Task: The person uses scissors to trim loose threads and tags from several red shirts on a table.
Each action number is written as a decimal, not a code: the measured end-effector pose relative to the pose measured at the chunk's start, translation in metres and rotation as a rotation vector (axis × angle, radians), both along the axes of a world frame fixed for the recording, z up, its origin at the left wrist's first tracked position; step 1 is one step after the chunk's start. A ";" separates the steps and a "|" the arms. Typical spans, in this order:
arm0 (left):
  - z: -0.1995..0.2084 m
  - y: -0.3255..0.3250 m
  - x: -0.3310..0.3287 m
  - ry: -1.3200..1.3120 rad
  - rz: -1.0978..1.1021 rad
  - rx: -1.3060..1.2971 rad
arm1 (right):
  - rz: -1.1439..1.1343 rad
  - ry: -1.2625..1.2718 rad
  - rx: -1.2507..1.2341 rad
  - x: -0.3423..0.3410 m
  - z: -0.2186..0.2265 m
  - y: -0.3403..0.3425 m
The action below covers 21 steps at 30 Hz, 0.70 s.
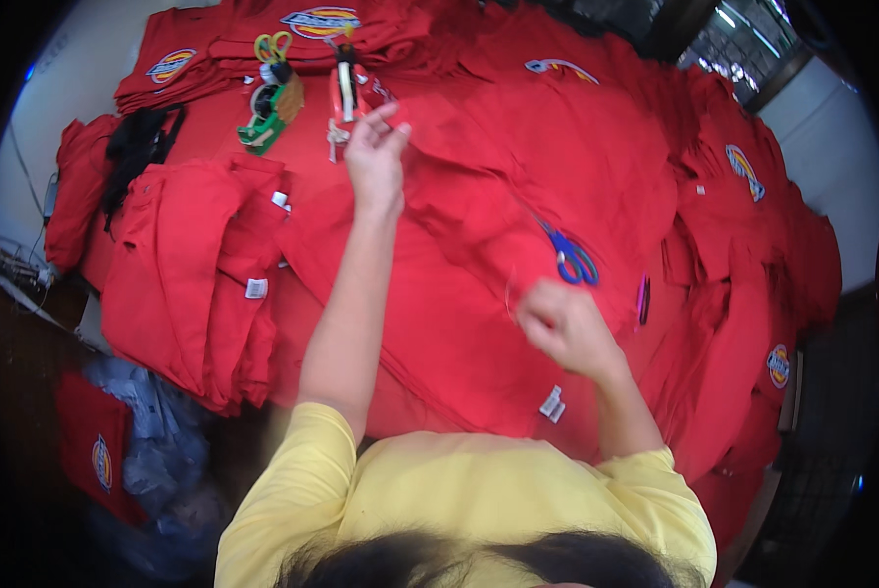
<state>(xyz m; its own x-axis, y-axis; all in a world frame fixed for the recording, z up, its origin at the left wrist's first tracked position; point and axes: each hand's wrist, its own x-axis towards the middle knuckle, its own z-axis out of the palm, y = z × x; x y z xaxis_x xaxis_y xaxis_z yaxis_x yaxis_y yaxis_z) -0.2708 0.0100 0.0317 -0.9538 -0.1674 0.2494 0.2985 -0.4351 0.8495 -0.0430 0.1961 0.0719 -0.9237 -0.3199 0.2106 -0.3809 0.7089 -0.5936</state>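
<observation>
My right hand (565, 328) is a bit blurry, with its fingers curled in. A thin, pale thread (509, 294) shows just beside it, but I cannot tell if my fingers pinch it. The big red cloth (430, 314) lies flat under my two hands, spread out in front of my tummy, with its middle between them. My left hand (376, 162) is farther from me, up over the far part of the cloth. Its fingers are softly bent, and I cannot tell if they pinch anything. Just past its fingertips lies a red and white tool (345, 88). To the left of that is a green tape holder (263, 129), with yellow scissor handles (275, 57) at its far end. Blue scissors (569, 260) lie just past my right hand, and a pink pen (642, 299) is near them on the right. A white tag (551, 404) is closer to me, below my right hand. Out on the left is a red pile (170, 284), and a black bundle (138, 147) sits behind it.
</observation>
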 end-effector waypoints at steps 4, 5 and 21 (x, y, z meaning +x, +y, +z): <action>0.008 0.004 -0.039 0.124 0.001 -0.035 | 0.016 -0.702 0.170 0.128 -0.026 0.047; 0.010 0.006 -0.058 0.190 0.062 -0.152 | -0.015 -0.902 0.269 0.157 -0.036 0.056; -0.040 0.008 0.041 0.555 0.228 -1.116 | -0.534 0.277 0.425 -0.035 -0.089 0.088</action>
<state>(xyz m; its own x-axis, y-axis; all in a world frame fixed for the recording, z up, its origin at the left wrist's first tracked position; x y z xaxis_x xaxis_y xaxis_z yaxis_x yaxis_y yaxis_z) -0.2301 0.0181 -0.0079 -0.6533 0.2450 0.7163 0.7046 0.5429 0.4569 -0.0783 0.2844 -0.0174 -0.9074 0.0525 0.4170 -0.0158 0.9872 -0.1586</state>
